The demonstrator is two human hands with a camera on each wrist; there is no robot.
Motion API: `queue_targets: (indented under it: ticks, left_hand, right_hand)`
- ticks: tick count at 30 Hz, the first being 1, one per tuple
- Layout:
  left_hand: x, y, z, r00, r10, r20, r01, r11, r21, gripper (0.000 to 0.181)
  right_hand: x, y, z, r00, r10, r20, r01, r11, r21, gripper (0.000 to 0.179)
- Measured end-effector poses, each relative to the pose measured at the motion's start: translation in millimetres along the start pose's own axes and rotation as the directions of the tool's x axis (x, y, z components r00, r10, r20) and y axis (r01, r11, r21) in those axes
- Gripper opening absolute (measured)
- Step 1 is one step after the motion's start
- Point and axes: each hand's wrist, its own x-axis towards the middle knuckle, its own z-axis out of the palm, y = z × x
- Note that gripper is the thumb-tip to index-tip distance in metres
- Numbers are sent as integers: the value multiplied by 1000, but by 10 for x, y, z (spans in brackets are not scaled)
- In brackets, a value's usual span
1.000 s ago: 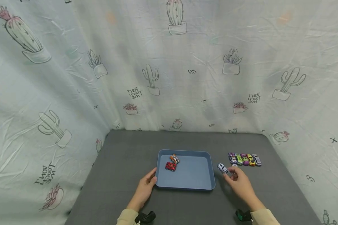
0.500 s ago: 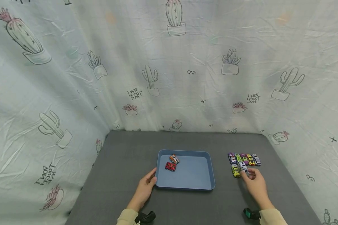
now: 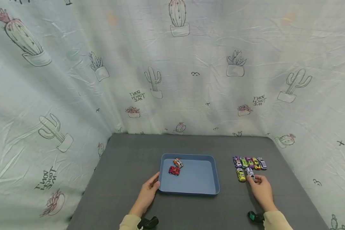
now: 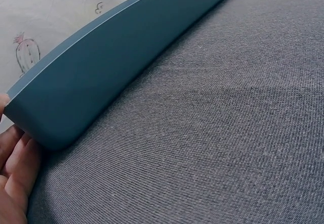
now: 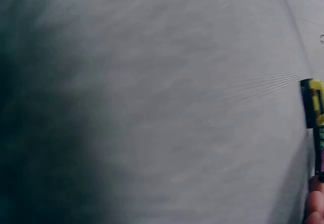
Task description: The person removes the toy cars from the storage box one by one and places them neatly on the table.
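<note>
My right hand pinches a white toy car between thumb and fingertips, low at the table. Just left of that car lies a yellow-green toy car. Behind them, several toy cars stand side by side in a row, a yellow one among them. My left hand grips the near left side of a blue tray; the left wrist view shows fingers against its outer wall. Inside the tray sit a red toy car and an orange-and-white toy car.
A grey cloth-covered table carries everything. A pale curtain printed with cacti hangs behind and along both sides. In the right wrist view, only fingertips and part of a yellow car show at the right edge.
My right hand has carried the white toy car rightward from beside the tray and lowered it next to the yellow-green car. The left hand and tray have stayed in place.
</note>
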Motion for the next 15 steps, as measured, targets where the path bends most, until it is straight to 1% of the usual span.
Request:
queue_targets:
  ticks: [5,8,10,12,15]
  left_hand:
    - [-5,28,3,1000,3,2,-3,1000,-1,46]
    - [-3,35,4,1000,13,4,-13,1000,6,46]
    - [-4,42,4,1000,7,6,-7,1000,0,46]
    - [-13,68,4,1000,5,12,-5,1000,-8,46]
    - [-50,170,3,1000,-1,24,2,1000,-24,46]
  right_hand:
    - [-16,-10,19,1000,6,-22,-6,1000,-26,65]
    - [-18,-18,18,1000,-6,-19,5,999,-39,64]
    - [-18,-19,16,1000,-17,-18,16,999,-45,63]
    - [-18,-17,16,1000,-22,-13,21,999,-45,64]
    - [-11,-15,17,1000,-24,-8,24,999,-44,65]
